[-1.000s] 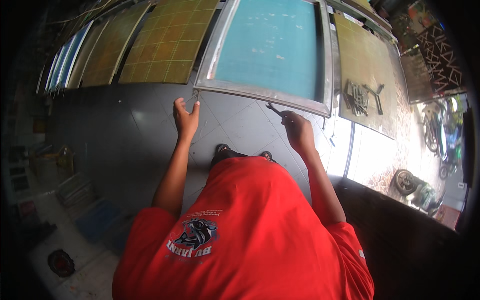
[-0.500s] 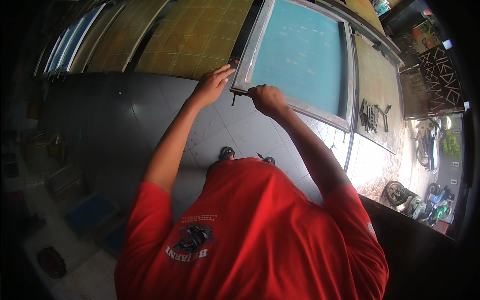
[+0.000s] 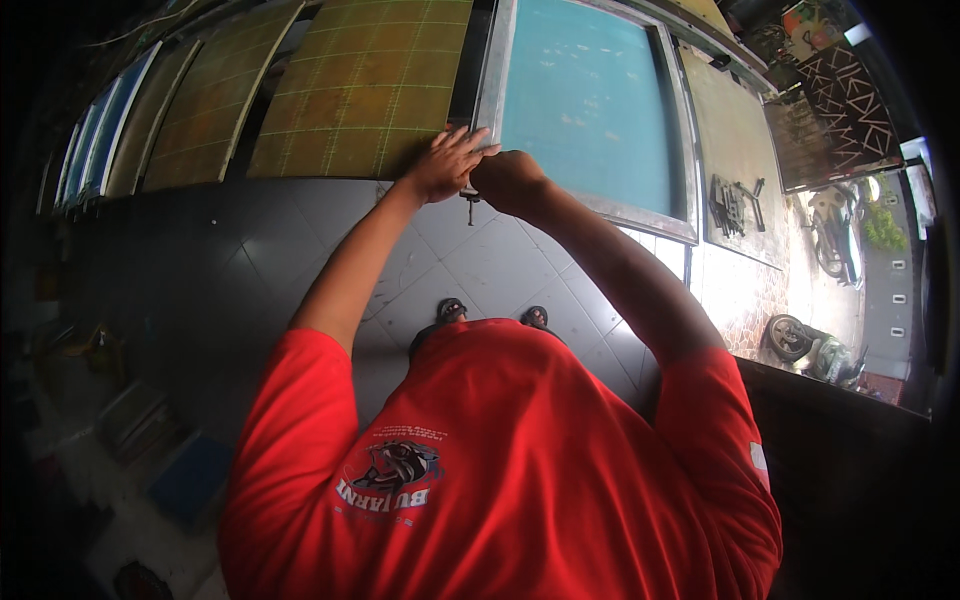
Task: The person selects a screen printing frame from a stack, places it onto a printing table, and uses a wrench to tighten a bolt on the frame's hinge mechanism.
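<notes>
A screen printing frame [image 3: 655,222] with a pale metal border and stretched teal mesh [image 3: 590,110] lies flat in front of me. My left hand [image 3: 447,168] is at its near left corner, fingers stretched out toward the border and partly over the right hand's knuckles. At that same corner my right hand [image 3: 510,183] is closed in a fist; whatever its fingers hold is hidden beneath. A dark bolt-like screw [image 3: 471,210] hangs down just below the two hands.
Brown boards [image 3: 360,95] with green grid lines stand in a row to the left. On the right, a flat board [image 3: 735,150] carries several dark metal clamps [image 3: 737,207]. Grey floor tiles [image 3: 420,285] lie below, and a motorbike [image 3: 815,345] stands at far right.
My right hand has moved left along the frame's near edge to the corner. The left hand has shifted right against it, and the view has turned slightly.
</notes>
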